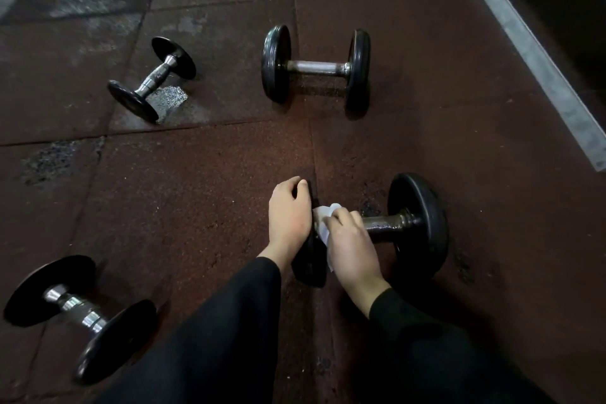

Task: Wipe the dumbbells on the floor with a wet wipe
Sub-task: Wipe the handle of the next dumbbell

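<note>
- Right hand [351,239] pinches wet wipe [323,223] on near dumbbell [416,223] bar, 5 o'clock.
- Left hand [290,216] grips its left plate.
- Risk: round plates roll if grip loosens.
- Three dumbbells [314,67] unwiped, 9 to 12 o'clock.

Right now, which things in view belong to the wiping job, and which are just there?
Job:
- white wet wipe, held by right hand
- black dumbbell with dark handle, steadied by left hand
- three other black-plated, metal-handled dumbbells

Just there:
- reddish-brown rubber floor tiles
- grey metal strip
</note>
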